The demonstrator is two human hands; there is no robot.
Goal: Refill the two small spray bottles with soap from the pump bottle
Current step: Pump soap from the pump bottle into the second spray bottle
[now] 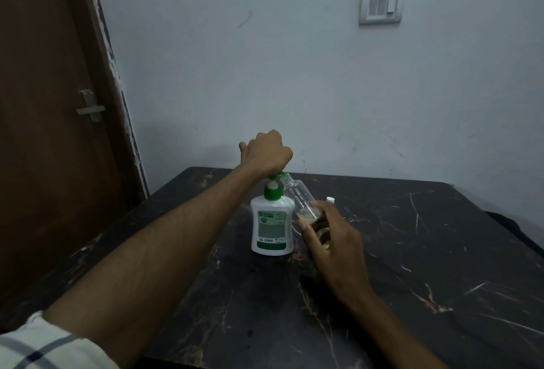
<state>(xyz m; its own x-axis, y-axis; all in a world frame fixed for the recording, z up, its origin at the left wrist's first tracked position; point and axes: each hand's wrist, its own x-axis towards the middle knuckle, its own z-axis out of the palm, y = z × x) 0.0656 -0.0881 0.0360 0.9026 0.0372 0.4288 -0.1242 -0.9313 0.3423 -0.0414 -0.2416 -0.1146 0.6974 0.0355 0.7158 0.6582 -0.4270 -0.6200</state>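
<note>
Left hand (pixel 266 152) sits curled on top of the green pump head, pump bottle (pixel 272 226) upright mid-tabletop (pixel 412 251) toward the far edge. Right hand (pixel 331 246) grips a clear spray bottle (pixel 300 199), tilted, its open neck touching the nozzle, a little soap pooled inside.

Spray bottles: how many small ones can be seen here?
1 for certain: a clear spray bottle, tilted against the pump bottle nozzle, held by the right hand. A second may be hidden behind that hand.
</note>
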